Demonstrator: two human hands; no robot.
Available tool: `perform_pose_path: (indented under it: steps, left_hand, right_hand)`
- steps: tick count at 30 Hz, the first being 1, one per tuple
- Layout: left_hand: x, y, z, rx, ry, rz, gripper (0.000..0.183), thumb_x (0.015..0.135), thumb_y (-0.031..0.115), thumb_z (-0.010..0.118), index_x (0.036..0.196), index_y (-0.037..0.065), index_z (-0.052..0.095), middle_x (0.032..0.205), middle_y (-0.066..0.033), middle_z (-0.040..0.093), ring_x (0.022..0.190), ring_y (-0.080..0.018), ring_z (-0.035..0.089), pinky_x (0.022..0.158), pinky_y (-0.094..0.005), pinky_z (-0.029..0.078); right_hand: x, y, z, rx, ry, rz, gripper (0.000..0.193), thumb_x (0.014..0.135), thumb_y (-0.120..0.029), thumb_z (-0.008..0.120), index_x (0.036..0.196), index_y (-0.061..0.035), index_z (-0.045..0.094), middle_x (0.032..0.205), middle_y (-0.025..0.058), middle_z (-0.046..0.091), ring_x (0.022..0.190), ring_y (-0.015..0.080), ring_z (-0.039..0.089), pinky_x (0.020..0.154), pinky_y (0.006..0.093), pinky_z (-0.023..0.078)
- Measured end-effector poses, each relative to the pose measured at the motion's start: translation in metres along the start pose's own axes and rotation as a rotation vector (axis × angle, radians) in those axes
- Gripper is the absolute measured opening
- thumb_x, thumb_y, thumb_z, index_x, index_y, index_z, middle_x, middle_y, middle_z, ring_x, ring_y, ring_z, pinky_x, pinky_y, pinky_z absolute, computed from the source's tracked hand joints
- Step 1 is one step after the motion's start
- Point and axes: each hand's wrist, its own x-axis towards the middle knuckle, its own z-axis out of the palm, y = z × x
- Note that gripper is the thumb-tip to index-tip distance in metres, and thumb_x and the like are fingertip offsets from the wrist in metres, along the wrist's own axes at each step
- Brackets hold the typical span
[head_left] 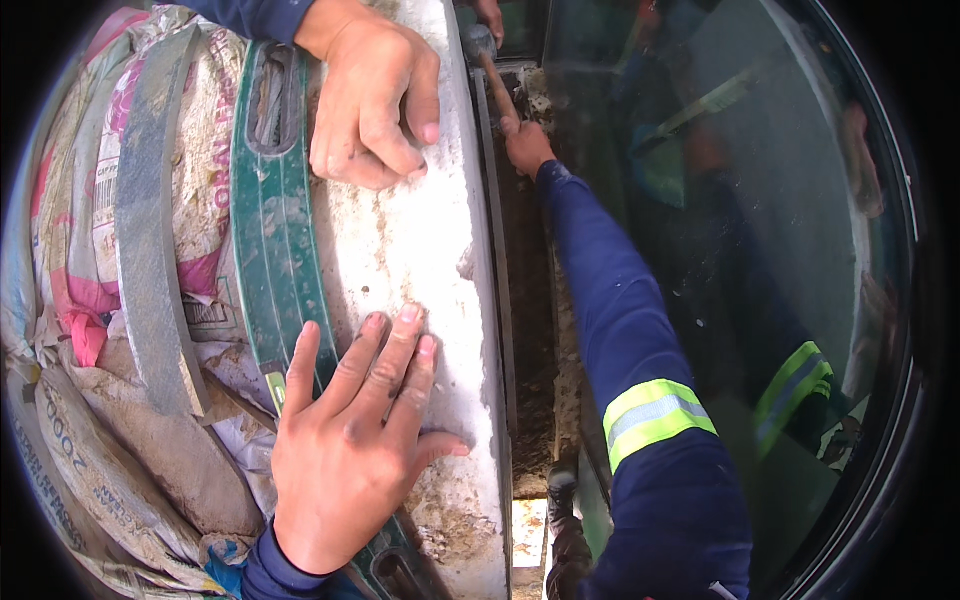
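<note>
My left hand (350, 450) lies palm down with fingers spread, across a pale stone slab (450, 340) and the edge of a green spirit level (275, 230). The level rests lengthwise along the slab's left side, its lower part hidden under my wrist. Stretched far forward, my right hand (528, 148) is closed round the wooden handle of a mallet (500, 88). The mallet's grey head is at the slab's far right edge, over a narrow gap (530, 300). A co-worker's hand (375, 100), fingers curled, is over the slab near the level's far end.
Stacked woven sacks (90, 450) fill the left side, with a grey stone strip (155, 220) lying over them. Dark reflective glass (760, 250) stands along the right, beyond the gap. Another hand (490, 18) shows at the top edge beside the mallet head.
</note>
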Motion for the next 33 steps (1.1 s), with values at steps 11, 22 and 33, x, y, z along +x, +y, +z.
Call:
perform_pose_path:
  steps: [11, 22, 33]
  left_hand:
    - [0.003, -0.002, 0.001, -0.016, -0.016, -0.005, 0.075, 0.065, 0.048, 0.08, 0.124, 0.003, 0.067, 0.143, -0.0122, 0.059, 0.131, -0.0309, 0.058, 0.113, -0.0569, 0.036]
    - [0.002, 0.003, -0.004, -0.033, -0.04, -0.004, 0.073, 0.066, 0.048, 0.079, 0.123, 0.003, 0.068, 0.143, -0.0123, 0.059, 0.131, -0.0309, 0.057, 0.113, -0.0565, 0.035]
    - [0.0, -0.003, -0.002, -0.038, -0.017, -0.028, 0.072, 0.067, 0.047, 0.08, 0.123, 0.003, 0.068, 0.142, -0.0123, 0.06, 0.13, -0.0302, 0.058, 0.113, -0.0565, 0.035]
  right_hand:
    - [-0.016, -0.036, -0.018, -0.058, 0.064, 0.149, 0.058, 0.102, -0.046, 0.052, 0.113, 0.0098, 0.063, 0.107, 0.0338, 0.068, 0.104, 0.0505, 0.065, 0.089, 0.0518, 0.052]
    - [-0.044, -0.053, -0.05, -0.143, 0.46, -0.369, 0.055, 0.103, -0.045, 0.048, 0.103, 0.0072, 0.063, 0.098, 0.0351, 0.065, 0.102, 0.0521, 0.061, 0.085, 0.0536, 0.049]
    - [-0.071, -0.157, -0.087, 0.324, 0.4, -0.596, 0.043, 0.105, -0.037, 0.053, 0.095, 0.0043, 0.055, 0.068, 0.0219, 0.06, 0.065, 0.0336, 0.063, 0.067, 0.0456, 0.051]
